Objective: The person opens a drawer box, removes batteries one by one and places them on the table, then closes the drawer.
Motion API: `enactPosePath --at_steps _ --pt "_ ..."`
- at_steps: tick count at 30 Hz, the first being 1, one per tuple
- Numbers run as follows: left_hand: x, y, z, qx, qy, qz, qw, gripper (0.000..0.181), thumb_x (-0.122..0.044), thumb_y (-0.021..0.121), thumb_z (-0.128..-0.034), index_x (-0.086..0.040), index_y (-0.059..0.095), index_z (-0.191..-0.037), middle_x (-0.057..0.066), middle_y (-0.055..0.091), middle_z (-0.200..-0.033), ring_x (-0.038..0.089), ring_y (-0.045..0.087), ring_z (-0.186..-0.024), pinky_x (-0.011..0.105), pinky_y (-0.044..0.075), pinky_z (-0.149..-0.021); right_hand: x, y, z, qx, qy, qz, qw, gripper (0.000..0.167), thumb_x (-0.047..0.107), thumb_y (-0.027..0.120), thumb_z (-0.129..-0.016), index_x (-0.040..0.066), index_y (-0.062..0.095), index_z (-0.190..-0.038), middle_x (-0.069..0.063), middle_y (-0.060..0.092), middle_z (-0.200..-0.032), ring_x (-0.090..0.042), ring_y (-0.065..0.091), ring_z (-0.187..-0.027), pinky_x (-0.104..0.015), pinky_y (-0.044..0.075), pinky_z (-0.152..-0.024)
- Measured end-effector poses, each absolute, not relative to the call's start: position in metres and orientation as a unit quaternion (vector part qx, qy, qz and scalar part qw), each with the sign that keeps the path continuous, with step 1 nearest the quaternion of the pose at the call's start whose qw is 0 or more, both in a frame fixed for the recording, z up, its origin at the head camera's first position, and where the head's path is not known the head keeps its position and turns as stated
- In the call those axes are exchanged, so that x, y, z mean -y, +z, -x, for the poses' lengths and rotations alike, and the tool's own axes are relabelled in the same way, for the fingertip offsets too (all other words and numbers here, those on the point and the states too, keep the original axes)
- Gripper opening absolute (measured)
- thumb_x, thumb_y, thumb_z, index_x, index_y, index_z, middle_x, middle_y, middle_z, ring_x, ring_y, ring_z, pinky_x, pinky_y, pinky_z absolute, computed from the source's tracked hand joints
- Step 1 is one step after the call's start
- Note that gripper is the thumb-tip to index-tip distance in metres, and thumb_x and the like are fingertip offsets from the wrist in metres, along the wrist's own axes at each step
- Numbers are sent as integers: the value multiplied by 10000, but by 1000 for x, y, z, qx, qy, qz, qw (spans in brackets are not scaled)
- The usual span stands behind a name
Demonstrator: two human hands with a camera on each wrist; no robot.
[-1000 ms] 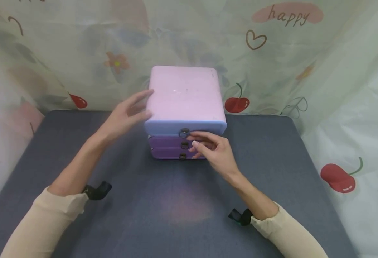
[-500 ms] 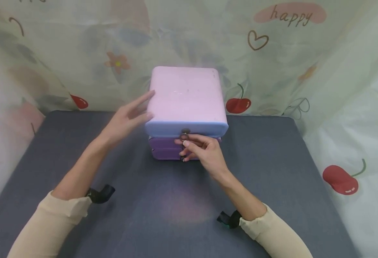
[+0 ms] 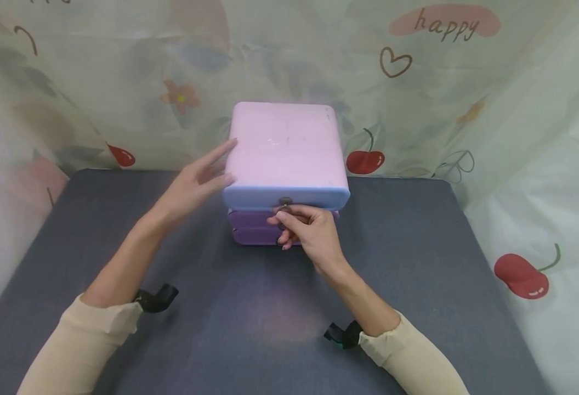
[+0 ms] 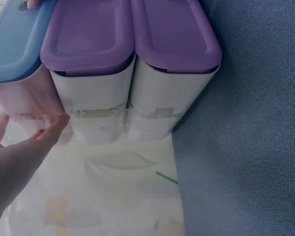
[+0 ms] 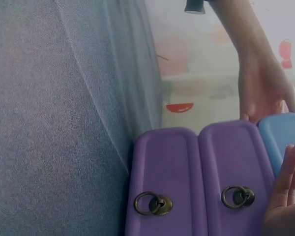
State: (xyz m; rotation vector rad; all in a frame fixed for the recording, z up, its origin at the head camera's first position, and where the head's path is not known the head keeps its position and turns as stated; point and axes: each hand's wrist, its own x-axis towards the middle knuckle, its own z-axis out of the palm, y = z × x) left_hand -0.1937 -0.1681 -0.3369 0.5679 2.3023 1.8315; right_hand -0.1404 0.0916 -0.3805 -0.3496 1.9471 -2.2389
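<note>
Top ring handle (image 3: 285, 202) within right grip (image 3: 315, 233)

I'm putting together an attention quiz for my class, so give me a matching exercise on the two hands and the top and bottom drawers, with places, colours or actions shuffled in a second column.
1. Left hand
2. Right hand
3. Top drawer
4. Bottom drawer

A. Purple front
B. Pinching the ring handle
C. Touching the left side of the pink casing
D. Blue front

Pairs: 1-C, 2-B, 3-D, 4-A
</note>
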Motion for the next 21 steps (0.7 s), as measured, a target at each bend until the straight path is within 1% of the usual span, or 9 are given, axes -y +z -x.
enactPosePath --at_steps 7,12,16,21 --pt "168 -337 193 -768 608 -183 83 656 -214 621 -992 -328 314 -1561 -118 211 -1628 252 223 -1492 531 218 -1181 -94 -385 139 -661 -734 144 60 235 135 655 -967 -58 706 -1092 -108 750 -914 -135 648 -585 -298 582 -576" --pt "169 -337 193 -777 599 -173 87 674 -258 645 -978 -368 313 -1554 -132 205 -1627 243 222 -1493 528 222 -1180 -95 -387 135 -663 -730 161 48 216 83 655 -959 -96 703 -1069 -125 750 -895 -134 637 -567 -321 589 -582" --pt "170 -337 193 -776 597 -178 91 693 -251 655 -971 -383 303 -1553 -154 202 -1622 205 219 -1494 519 239 -1176 -96 -388 130 -661 -730 167 44 224 63 654 -955 -128 688 -1067 -141 746 -887 -137 625 -553 -318 585 -571" --pt "171 -337 193 -782 588 -187 93 712 -263 659 -966 -392 283 -1557 -168 190 -1622 187 198 -1501 539 225 -1177 -98 -387 124 -665 -726 170 46 220 82 660 -954 -105 699 -1064 -162 740 -889 -150 622 -552 -323 583 -573"
